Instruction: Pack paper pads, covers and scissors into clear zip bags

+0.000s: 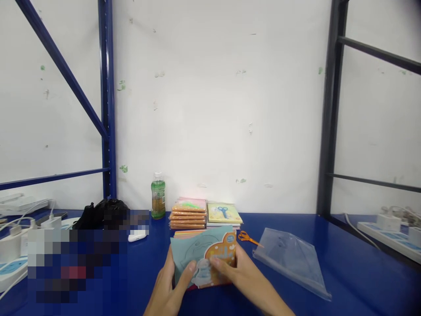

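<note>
Both my hands hold a stack of craft paper sheets [189,249] tilted up above the table. At the front are a light blue sheet with a line drawing and an orange-and-white printed cover [221,251]; edges of other coloured sheets show at the top. My left hand [175,281] grips the left side, thumb on the front and fingers hidden behind. My right hand [240,274] is closed on the right side, its thumb pressing the cover. Just beyond the right hand lie orange-handled scissors [245,237] and a clear plastic bag [289,256].
Behind the sheets stand a pile of orange-edged packs [188,217] and a yellow pack with a scissors picture [224,213]. A green-labelled bottle [158,197] is near the wall. A white case [137,235], black bag [112,207] and power strips [391,239] sit toward the sides.
</note>
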A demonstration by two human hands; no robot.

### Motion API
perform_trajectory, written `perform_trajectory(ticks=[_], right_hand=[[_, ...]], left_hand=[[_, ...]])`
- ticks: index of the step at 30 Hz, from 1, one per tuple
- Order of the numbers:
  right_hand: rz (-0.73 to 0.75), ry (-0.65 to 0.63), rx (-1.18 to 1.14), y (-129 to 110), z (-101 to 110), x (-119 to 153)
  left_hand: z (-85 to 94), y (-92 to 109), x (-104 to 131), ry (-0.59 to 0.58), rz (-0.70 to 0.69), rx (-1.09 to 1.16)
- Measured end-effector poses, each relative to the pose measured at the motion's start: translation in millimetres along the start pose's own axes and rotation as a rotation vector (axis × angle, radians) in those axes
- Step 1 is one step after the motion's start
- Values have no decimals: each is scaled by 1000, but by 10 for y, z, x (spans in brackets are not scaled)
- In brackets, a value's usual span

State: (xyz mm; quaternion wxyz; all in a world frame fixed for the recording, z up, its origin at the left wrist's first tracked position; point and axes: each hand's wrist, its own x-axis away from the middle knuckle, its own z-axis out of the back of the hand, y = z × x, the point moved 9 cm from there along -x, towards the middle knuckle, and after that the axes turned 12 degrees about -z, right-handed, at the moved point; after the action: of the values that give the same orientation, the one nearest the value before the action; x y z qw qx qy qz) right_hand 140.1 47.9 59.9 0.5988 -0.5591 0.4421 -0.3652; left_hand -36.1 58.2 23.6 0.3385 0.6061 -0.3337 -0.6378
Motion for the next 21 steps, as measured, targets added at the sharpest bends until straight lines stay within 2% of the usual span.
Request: perform_trajectory(ticks=[2,5,7,9,11,15,19,21], right_hand=[[11,64,69,-8,28,7],[90,353,307,-154,238,108],[176,471,549,-301,275,195],[225,465,755,-371,211,222],[239,431,837,-375,150,219],[202,410,817,-317,77,208],[160,336,776,-293,17,259],[108,306,725,-287,29,292]], left_hand=[[-44,20,-33,-39,11,3],[-85,14,-64,-99,44,4],[-85,26,-68,-100,45,-5],[-72,39,-57,-70,52,-6],[-67,63,-45,-40,45,-11],[-70,103,-58,-34,11,-29],[-4,31,-87,3,92,23],[-10,13,-95,-17,126,29]])
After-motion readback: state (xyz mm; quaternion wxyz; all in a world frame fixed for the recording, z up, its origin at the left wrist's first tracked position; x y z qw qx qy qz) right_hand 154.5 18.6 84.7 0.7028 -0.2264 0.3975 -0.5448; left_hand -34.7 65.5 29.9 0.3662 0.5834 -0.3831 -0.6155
